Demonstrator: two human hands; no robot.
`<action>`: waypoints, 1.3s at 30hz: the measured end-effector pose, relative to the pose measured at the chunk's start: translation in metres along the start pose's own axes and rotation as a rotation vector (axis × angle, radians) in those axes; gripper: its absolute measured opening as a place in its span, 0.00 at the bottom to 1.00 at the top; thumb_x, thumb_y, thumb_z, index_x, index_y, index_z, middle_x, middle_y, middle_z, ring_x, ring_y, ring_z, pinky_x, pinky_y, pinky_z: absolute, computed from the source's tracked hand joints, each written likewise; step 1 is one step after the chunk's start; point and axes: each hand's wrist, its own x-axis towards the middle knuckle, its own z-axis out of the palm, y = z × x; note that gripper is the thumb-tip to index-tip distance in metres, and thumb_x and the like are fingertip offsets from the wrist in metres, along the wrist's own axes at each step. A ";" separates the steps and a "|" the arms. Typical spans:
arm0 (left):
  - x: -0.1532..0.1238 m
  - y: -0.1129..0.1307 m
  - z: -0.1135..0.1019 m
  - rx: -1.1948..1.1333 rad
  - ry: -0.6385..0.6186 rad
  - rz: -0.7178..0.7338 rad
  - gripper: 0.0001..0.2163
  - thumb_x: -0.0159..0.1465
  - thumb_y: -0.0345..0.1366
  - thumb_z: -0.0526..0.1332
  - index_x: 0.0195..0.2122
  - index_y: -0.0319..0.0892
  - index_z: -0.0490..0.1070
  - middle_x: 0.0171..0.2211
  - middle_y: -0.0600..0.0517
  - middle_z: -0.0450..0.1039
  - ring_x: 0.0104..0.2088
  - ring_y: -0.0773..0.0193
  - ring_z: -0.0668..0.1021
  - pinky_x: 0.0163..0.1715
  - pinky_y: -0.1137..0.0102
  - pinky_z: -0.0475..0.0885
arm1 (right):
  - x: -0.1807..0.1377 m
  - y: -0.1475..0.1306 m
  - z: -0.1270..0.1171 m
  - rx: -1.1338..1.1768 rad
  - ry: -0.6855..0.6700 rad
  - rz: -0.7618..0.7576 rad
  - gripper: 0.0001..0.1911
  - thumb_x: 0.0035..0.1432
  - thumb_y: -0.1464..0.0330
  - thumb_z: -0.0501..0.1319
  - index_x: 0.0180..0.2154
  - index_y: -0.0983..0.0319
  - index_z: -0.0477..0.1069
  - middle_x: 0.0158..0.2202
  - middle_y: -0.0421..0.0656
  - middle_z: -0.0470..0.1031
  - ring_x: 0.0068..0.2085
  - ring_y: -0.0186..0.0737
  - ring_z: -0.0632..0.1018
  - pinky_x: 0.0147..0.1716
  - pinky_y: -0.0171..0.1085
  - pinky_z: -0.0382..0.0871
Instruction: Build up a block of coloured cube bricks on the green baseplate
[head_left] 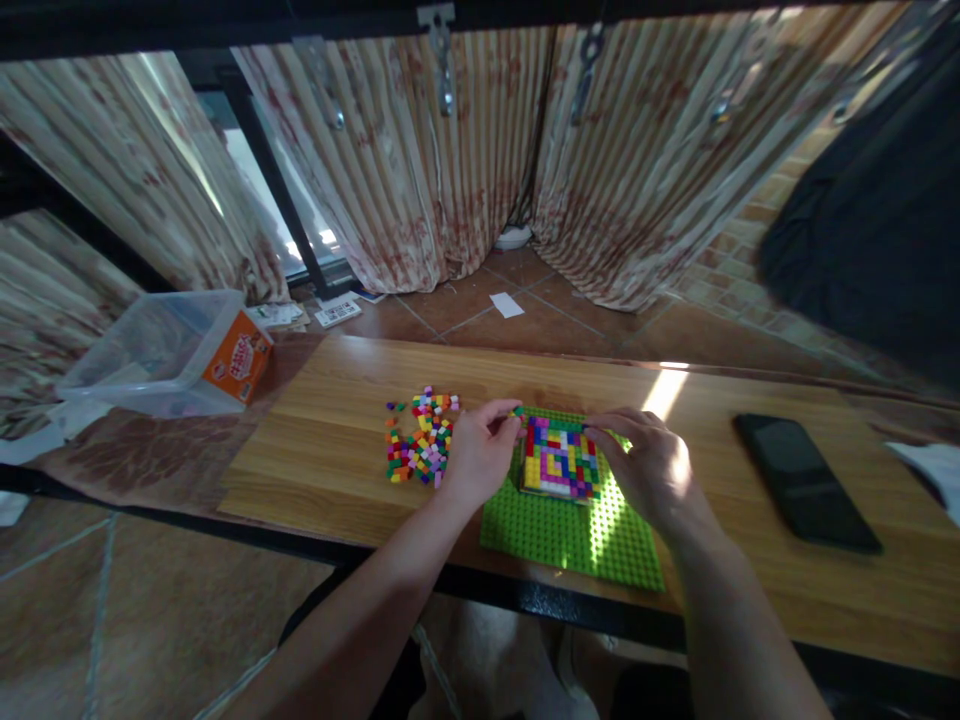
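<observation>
A multicoloured block of toy bricks (pixel 559 460) stands on a green studded baseplate (pixel 570 548), towards its far side. At the block's far left corner, my left hand (pixel 487 450) is closed in a pinch, with a small green toy brick (pixel 517 411) at its fingertips. My right hand (pixel 649 460) reaches the far right corner, its thumb and fingers pressed together beside the block. Whatever lies between those right fingertips is too small to make out. Left of my left hand is a loose pile of small coloured bricks (pixel 424 445).
The wooden table (pixel 315 450) has a black phone (pixel 806 483) at its right. A clear plastic bin (pixel 157 350) with an orange label stands beyond the left end. Patterned curtains (pixel 390 160) hang behind, and a white paper (pixel 507 304) lies on the tiled floor.
</observation>
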 end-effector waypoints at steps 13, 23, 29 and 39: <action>0.001 -0.003 0.000 0.040 0.007 0.034 0.11 0.63 0.25 0.61 0.44 0.38 0.79 0.39 0.46 0.83 0.35 0.62 0.83 0.38 0.67 0.79 | 0.005 -0.003 -0.006 0.156 -0.086 0.232 0.12 0.53 0.58 0.63 0.30 0.56 0.82 0.34 0.44 0.84 0.35 0.45 0.82 0.38 0.42 0.76; 0.000 -0.001 0.000 -0.015 0.000 0.052 0.11 0.64 0.27 0.61 0.46 0.38 0.78 0.41 0.46 0.82 0.35 0.64 0.84 0.34 0.72 0.80 | -0.002 0.009 -0.007 0.337 -0.123 0.373 0.14 0.49 0.55 0.69 0.35 0.56 0.83 0.37 0.45 0.85 0.39 0.49 0.84 0.40 0.45 0.79; -0.004 0.003 0.002 -0.101 -0.039 0.096 0.13 0.64 0.28 0.61 0.49 0.37 0.76 0.38 0.47 0.82 0.34 0.66 0.83 0.37 0.70 0.81 | -0.002 -0.001 -0.008 0.472 0.063 0.326 0.13 0.56 0.56 0.68 0.38 0.57 0.82 0.40 0.46 0.84 0.43 0.47 0.83 0.45 0.49 0.78; -0.014 -0.002 0.003 0.178 -0.129 0.377 0.17 0.67 0.28 0.58 0.57 0.42 0.71 0.47 0.44 0.81 0.44 0.60 0.83 0.45 0.65 0.80 | -0.003 -0.050 0.016 0.317 0.027 0.033 0.09 0.62 0.61 0.63 0.40 0.55 0.82 0.45 0.44 0.81 0.47 0.44 0.79 0.51 0.50 0.74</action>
